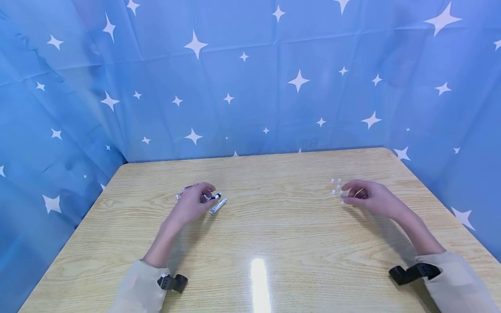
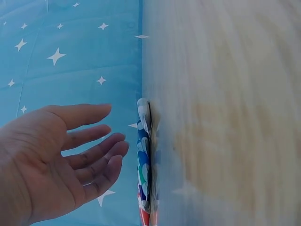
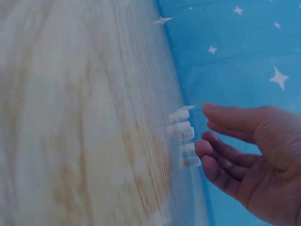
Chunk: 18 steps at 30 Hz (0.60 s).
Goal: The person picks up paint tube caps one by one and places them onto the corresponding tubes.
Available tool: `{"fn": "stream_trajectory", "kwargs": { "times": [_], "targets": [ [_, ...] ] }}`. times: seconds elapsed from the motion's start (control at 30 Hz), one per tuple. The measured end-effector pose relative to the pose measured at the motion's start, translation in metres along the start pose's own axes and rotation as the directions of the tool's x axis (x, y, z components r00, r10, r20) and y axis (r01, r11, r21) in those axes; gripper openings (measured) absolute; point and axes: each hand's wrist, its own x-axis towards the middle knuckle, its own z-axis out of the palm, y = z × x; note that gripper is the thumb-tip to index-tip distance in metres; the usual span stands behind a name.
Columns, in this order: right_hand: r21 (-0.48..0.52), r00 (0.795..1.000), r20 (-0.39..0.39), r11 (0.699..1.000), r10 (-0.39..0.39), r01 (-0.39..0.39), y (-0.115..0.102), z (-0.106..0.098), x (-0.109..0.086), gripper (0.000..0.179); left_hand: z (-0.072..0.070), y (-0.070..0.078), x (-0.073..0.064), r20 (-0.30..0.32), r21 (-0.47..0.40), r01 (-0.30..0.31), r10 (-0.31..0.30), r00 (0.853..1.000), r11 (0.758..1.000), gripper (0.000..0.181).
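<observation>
Starting on the left, we see the left hand (image 1: 192,205) at about ten o'clock on the wooden table (image 1: 274,226), palm turned inward, fingers loosely bent and a wide gap beside the thumb. We see nothing in its grip. The small tubes (image 1: 218,206) lie under and around it: one pale tube at its three o'clock, others partly hidden by the hand, with ends showing towards ten. In the left wrist view the fingertips look just short of them, though we cannot tell whether any touch.

Farther right, a handful of small white pieces (image 1: 333,191) sits at the table's one to two o'clock. The right hand (image 1: 372,200) hovers beside them, the pieces at its nine to ten o'clock, its fingers curved, thumb well apart, and as far as we can see holding nothing.

We judge the step in hand to be a reach on both sides; to our mind the next move calls for lowering the fingertips and pinching lightly, picking one small thing out from its neighbours
</observation>
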Motion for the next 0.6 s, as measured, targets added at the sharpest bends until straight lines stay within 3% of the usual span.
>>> {"fn": "stream_trajectory", "kwargs": {
  "times": [0.3,0.4,0.6],
  "targets": [
    [0.017,0.997,0.068,0.999,-0.030,0.029,-0.001,0.000,0.003,0.018,0.004,0.003,0.006,0.100,0.016,0.035,-0.037,0.994,0.999,0.029],
    [0.019,0.995,0.090,0.999,-0.032,0.031,0.000,0.001,0.003,0.016,0.006,0.003,0.008,0.122,0.024,0.023,-0.025,0.992,0.999,0.027],
    [0.015,0.993,0.111,1.000,-0.026,0.025,0.000,0.001,0.005,0.008,0.010,0.008,0.012,0.135,0.113,0.027,-0.042,0.990,0.993,0.022]
  ]
}}
